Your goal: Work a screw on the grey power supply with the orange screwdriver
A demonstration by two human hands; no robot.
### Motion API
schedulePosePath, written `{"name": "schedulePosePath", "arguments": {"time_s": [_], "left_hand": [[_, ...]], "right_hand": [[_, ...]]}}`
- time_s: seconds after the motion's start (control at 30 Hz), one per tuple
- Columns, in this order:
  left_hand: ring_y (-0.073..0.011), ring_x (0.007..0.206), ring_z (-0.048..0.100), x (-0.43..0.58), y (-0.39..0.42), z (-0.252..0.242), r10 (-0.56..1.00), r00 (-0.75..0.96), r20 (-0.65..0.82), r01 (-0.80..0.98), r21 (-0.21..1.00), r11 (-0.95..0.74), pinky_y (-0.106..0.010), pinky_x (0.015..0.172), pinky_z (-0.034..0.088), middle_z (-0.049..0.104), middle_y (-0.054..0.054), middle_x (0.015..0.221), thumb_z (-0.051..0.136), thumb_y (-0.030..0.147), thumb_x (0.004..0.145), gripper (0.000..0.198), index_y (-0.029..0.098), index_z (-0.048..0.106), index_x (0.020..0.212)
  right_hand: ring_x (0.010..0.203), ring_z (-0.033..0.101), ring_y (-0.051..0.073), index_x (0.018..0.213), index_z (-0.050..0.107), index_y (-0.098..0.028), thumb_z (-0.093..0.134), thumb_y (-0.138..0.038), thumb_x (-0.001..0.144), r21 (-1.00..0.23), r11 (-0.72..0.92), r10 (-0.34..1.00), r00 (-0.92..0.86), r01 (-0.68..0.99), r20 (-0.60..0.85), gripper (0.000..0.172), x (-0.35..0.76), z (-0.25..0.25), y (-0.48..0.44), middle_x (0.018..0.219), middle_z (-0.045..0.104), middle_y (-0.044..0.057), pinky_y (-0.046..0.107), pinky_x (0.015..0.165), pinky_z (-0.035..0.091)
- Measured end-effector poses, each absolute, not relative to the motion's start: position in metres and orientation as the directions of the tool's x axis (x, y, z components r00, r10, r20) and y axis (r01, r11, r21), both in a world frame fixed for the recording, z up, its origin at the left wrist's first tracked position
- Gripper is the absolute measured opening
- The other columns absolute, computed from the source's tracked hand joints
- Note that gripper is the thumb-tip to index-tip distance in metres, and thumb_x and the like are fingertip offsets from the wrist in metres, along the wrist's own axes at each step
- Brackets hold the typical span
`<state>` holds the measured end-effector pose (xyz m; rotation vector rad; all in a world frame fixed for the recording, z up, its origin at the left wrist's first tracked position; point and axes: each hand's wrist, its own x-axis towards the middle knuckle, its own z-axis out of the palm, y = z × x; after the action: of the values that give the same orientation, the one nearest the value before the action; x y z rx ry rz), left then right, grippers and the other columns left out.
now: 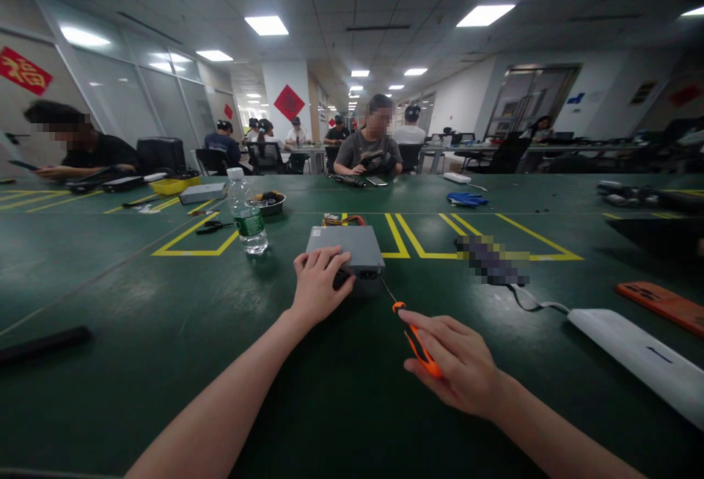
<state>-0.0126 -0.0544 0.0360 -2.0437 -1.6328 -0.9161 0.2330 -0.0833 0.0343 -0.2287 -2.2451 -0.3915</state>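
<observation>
A grey metal box (352, 243) with a socket on its near face and coloured wires (345, 220) behind it sits on the green table (308, 420). My left hand (320, 282) grips the box's near left corner, fingers on top and thumb at the front face. In my right hand (454, 362) is an orange and black screwdriver (421, 353), held by its handle. Its thin shaft points up and left, with the tip at the near right corner of the box. Whether the tip touches a screw is too small to tell.
A water bottle (248, 215) stands left of the box, before a round bowl (272, 204). To the right lie a white power bank (632, 350), an orange phone (663, 304) and a blurred dark device (491, 260). A person (369, 143) sits across the table.
</observation>
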Motion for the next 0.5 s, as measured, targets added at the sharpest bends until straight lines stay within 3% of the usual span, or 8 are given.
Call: {"name": "schedulePosePath", "arguments": {"time_s": [0.13, 0.27, 0.4, 0.5], "left_hand": [[-0.0257, 0.111, 0.045, -0.0127, -0.0544, 0.0357, 0.718, 0.117, 0.686, 0.959, 0.11, -0.262, -0.044, 0.091, 0.027, 0.055, -0.005, 0.122, 0.058, 0.033, 0.079, 0.033, 0.028, 0.055, 0.111], [-0.0249, 0.112, 0.045, -0.0129, -0.0543, 0.0354, 0.719, 0.117, 0.685, 0.959, 0.11, -0.26, -0.043, 0.091, 0.027, 0.055, -0.004, 0.122, 0.058, 0.034, 0.079, 0.033, 0.029, 0.054, 0.111], [-0.0254, 0.113, 0.045, -0.0132, -0.0543, 0.0352, 0.72, 0.121, 0.683, 0.959, 0.108, -0.264, -0.043, 0.091, 0.027, 0.054, -0.004, 0.123, 0.057, 0.034, 0.079, 0.033, 0.028, 0.054, 0.112], [-0.0255, 0.113, 0.044, -0.0134, -0.0545, 0.0354, 0.72, 0.122, 0.683, 0.959, 0.106, -0.264, -0.043, 0.091, 0.027, 0.054, -0.004, 0.123, 0.057, 0.034, 0.079, 0.033, 0.028, 0.054, 0.112]], "right_hand": [[0.103, 0.059, 0.023, 0.116, 0.043, -0.011, 0.048, -0.024, 0.088, 0.171, 0.953, 0.041, -0.664, 0.252, 0.746, 0.031, 0.2335, 0.0361, -0.085, 0.115, 0.058, 0.021, 0.034, 0.076, 0.053], [0.102, 0.059, 0.023, 0.117, 0.048, -0.011, 0.041, -0.024, 0.091, 0.246, 0.936, 0.023, -0.741, 0.252, 0.671, 0.029, 0.2328, 0.0404, -0.0873, 0.116, 0.056, 0.022, 0.034, 0.076, 0.052], [0.092, 0.062, 0.021, 0.107, 0.049, -0.011, 0.051, -0.03, 0.09, 0.251, 0.928, 0.007, -0.687, 0.275, 0.727, 0.026, 0.2326, 0.0389, -0.0851, 0.109, 0.059, 0.023, 0.032, 0.069, 0.052], [0.097, 0.061, 0.022, 0.107, 0.046, -0.011, 0.054, -0.03, 0.088, 0.205, 0.942, 0.02, -0.657, 0.264, 0.753, 0.028, 0.2329, 0.0356, -0.0835, 0.107, 0.06, 0.022, 0.032, 0.07, 0.053]]}}
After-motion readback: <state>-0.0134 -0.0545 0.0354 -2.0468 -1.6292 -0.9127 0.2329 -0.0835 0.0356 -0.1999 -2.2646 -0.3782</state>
